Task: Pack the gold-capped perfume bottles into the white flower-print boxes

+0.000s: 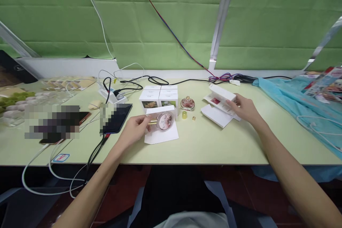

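Observation:
My left hand (137, 127) is closed, its fingers pinching the gold-coloured neck of a round clear bottle (165, 121) that lies sideways with a label facing up. Behind and beneath the bottle is an opened white carton (162, 137). On the right, my right hand (242, 107) grips a white box (222, 92) between thumb and fingers, above another white carton (217, 115) with spread flaps. Between my hands stands a round bottle with flowers inside (187, 104). In front of it are a yellow cap (184, 114) and a small gold cap (193, 118).
Several white boxes with flower pictures (159, 96) are grouped behind my left hand. Left of them lie two phones, one here (117, 119), charging cables and a power strip (113, 94). Egg-like items (29, 103) sit far left; blue plastic sheeting (288, 99) covers the right side.

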A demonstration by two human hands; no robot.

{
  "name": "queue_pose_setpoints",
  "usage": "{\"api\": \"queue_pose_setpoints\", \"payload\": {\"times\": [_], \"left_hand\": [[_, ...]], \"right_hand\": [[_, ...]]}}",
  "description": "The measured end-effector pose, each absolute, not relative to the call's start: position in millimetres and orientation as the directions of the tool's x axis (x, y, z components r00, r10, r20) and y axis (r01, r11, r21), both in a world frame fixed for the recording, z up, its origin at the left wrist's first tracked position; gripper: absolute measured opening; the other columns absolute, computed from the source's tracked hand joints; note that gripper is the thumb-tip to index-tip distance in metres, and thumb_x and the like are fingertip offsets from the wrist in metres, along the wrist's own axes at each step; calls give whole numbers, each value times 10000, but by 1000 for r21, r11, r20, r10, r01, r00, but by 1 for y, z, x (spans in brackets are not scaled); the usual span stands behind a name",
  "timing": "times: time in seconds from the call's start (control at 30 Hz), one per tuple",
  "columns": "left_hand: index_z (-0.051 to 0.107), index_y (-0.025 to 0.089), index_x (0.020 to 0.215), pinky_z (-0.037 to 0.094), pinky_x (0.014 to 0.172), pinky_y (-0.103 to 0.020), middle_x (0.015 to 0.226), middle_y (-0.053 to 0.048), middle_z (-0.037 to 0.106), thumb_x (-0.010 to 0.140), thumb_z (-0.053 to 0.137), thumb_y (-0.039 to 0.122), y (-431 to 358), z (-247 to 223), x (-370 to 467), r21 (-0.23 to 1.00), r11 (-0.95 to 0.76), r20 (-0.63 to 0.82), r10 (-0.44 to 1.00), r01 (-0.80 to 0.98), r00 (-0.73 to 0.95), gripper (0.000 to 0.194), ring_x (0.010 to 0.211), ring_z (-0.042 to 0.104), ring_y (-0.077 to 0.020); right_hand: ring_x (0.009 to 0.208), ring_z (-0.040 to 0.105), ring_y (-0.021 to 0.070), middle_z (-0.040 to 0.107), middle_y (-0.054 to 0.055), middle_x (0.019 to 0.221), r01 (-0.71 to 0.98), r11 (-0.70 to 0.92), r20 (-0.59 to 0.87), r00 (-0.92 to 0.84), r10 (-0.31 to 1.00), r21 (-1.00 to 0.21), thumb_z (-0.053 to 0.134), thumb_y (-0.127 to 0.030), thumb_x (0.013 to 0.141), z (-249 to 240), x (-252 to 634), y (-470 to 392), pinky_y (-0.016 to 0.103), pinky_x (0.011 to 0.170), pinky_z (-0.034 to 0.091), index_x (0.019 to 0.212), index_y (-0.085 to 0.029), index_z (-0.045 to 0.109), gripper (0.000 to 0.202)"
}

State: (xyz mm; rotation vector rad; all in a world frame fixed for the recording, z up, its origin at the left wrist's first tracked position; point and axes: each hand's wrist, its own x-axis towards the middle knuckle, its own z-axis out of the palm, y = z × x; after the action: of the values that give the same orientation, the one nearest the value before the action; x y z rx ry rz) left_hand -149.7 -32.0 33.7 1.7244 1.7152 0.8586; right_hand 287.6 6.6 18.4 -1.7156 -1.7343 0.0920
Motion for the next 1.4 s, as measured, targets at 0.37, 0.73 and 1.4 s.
{"api": "queue_pose_setpoints", "payload": {"times": [0.37, 0.73, 1.4], "left_hand": [[386, 201, 475, 271, 571, -294, 466, 6, 432, 860, 531, 366, -25, 68, -98, 432, -273, 361, 926, 860, 113, 444, 513, 348, -124], [610, 210, 883, 339, 629, -285, 676, -10, 622, 1005, 451, 482, -18, 54, -86, 366, -456, 348, 876, 811, 335, 339, 628, 577, -194], [408, 237, 1012, 507, 635, -254, 995, -37, 685, 1029, 419, 433, -23, 0, -50, 818, -441, 414, 897, 370, 154, 197, 679, 651, -121]], "right_hand": [[709, 715, 233, 758, 97, 847, 609, 69, 354, 360, 863, -790, 641, -503, 851, 14, 287, 10, 307, 626, 524, 813, -215, 594, 294], [617, 725, 191, 762, 58, 743, 108, 112, 142, 336, 931, -988, 912, -460, 642, 18, 279, 2, 296, 631, 652, 892, -165, 704, 439], [574, 681, 127, 764, 70, 728, 69, -26, -2, 329, 944, -997, 956, -395, 613, 13, 273, 3, 179, 519, 568, 760, -150, 709, 378]]}}
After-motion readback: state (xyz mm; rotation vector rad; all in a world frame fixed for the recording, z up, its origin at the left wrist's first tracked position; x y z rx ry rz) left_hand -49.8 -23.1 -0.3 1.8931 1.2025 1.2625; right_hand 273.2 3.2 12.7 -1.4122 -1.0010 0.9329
